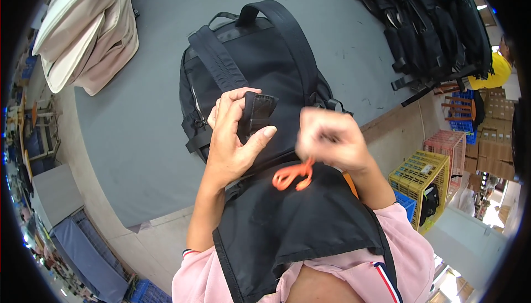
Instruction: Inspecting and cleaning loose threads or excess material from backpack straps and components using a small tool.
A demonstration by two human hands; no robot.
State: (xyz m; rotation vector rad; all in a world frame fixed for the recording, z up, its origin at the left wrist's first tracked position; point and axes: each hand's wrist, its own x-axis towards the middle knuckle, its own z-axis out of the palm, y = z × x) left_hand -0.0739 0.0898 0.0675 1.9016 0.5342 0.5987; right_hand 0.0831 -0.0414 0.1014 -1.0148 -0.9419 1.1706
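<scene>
A black backpack [249, 65] lies back-up on a grey table [138, 115], its two shoulder straps running toward me. My left hand [232, 137] grips a black strap end or webbing piece [255, 114] of the backpack, thumb across it. My right hand [331, 140] is blurred and closed on a small tool with an orange looped handle [293, 176] that hangs below the fist, just right of the strap piece. The lower part of the backpack is hidden behind my hands and my black apron [293, 231].
Beige bags [88, 26] are piled at the table's far left. A row of black backpacks [431, 21] lies at the far right. Right of the table stand yellow [420, 178], pink and blue crates and cardboard boxes [495, 142]. A person in yellow [498, 71] is beyond.
</scene>
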